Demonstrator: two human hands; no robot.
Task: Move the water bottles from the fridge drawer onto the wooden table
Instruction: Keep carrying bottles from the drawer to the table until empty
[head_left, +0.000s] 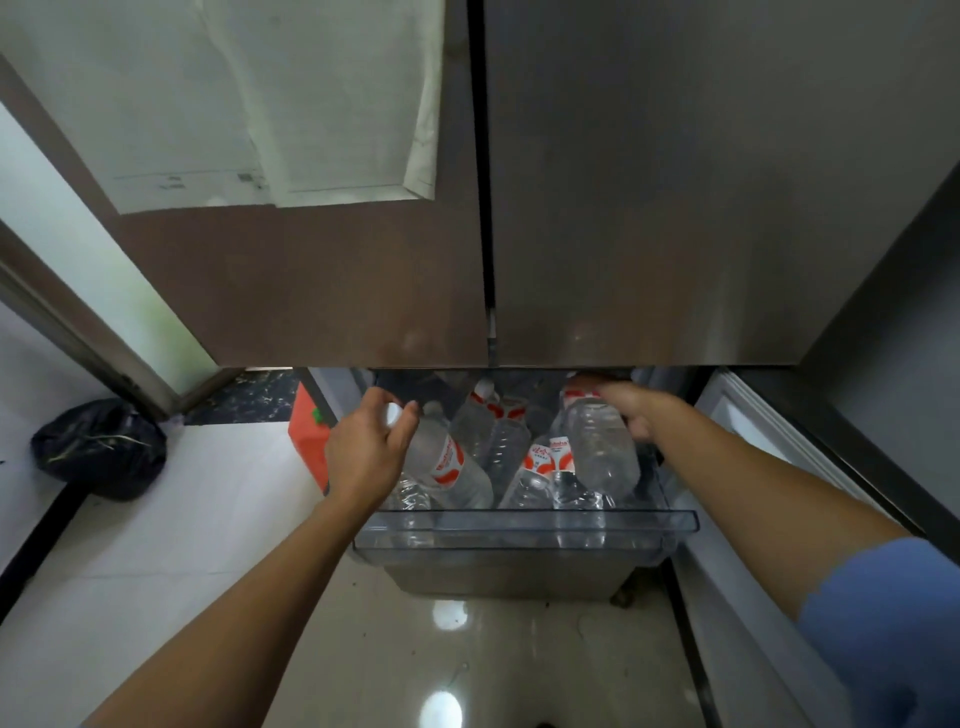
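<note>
A black rubbish bag (98, 448) sits on the pale tiled floor (156, 545) at the far left, by a wall. An orange container (306, 436) stands further right. Above, two brown fridge doors (649, 208) are shut side by side; a white sheet (234, 104) covers the left door's upper part.

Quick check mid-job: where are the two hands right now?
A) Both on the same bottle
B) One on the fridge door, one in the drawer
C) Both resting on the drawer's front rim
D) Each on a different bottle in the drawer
D: the left hand wraps the cap end of the left bottle, while the right hand grips the right bottle, both inside the clear drawer.
</note>
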